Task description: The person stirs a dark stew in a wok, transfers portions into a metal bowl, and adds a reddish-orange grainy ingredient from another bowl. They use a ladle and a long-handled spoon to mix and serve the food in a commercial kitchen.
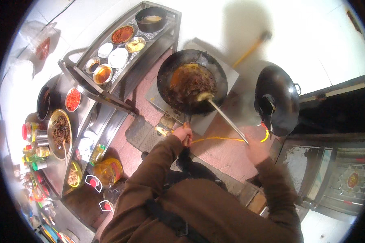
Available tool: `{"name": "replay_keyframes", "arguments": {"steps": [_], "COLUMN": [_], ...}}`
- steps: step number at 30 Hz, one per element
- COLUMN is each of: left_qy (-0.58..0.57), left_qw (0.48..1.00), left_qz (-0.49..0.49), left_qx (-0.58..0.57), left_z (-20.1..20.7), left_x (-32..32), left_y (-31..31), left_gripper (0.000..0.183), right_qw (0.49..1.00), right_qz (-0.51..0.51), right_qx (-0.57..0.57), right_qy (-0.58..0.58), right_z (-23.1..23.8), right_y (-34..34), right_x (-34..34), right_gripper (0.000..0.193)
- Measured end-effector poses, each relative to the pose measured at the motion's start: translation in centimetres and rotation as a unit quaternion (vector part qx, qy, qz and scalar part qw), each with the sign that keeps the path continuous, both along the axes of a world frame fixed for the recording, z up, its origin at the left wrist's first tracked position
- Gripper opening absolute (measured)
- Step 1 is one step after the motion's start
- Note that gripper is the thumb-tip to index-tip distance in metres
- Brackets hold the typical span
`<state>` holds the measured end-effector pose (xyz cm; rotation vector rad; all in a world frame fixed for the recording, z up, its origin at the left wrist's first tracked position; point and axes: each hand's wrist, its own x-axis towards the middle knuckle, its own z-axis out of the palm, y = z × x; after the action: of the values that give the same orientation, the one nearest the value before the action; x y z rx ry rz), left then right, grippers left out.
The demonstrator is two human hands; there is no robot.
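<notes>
My left hand (183, 134) is wrapped round the handle of a black wok (166, 67). Dark chopped food (192, 83) lies in the wok in reddish-orange oily liquid. My right hand (255, 149), slightly blurred, is closed on the end of a long-handled ladle (228, 120). The ladle's bowl rests among the food at the wok's right side, coated with something pale. Under the wok stands a grey metal stove (230, 77).
Left of the wok, a metal rack (127, 83) carries seasoning bowls and a black pot (151, 25). Farther left are a large bowl of dark food (61, 133), chopped red chillies (73, 99) and several bottles. A second black wok (286, 97) stands at the right. A yellow hose (219, 138) crosses the floor.
</notes>
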<state>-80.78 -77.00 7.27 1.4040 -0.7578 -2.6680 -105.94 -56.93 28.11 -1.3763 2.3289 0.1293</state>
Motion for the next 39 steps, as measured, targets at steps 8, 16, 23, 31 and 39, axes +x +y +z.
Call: {"name": "replay_keyframes", "arguments": {"steps": [8, 16, 23, 31, 39], "left_qy": [-0.035, -0.063, -0.015, -0.036, -0.036], "left_qw": [0.999, 0.992, 0.998, 0.996, 0.99], "left_qz": [0.02, 0.085, 0.052, -0.019, 0.072], "left_qx": [-0.011, 0.062, 0.008, -0.081, -0.117], "left_z": [0.6, 2.3, 1.6, 0.7, 4.0], "left_x": [-0.4, -0.5, -0.6, -0.9, 2.7], "left_y": [0.5, 0.6, 0.1, 0.1, 2.2], "left_gripper": [0.021, 0.02, 0.016, 0.014, 0.01], "right_qw": [0.968, 0.986, 0.992, 0.808, 0.358], "right_qz": [-0.057, -0.033, 0.042, -0.345, -0.488], "right_qx": [-0.236, -0.126, -0.119, 0.031, 0.117], "right_qy": [-0.065, -0.109, -0.015, -0.476, -0.787], "right_z": [-9.0, -10.3, -1.3, -12.0, -7.1], "right_y": [-5.7, -12.3, -8.4, -5.2, -6.2], "right_x": [-0.8, -0.6, -5.6, 2.5, 7.6], "right_gripper": [0.043, 0.037, 0.031, 0.028, 0.026]}}
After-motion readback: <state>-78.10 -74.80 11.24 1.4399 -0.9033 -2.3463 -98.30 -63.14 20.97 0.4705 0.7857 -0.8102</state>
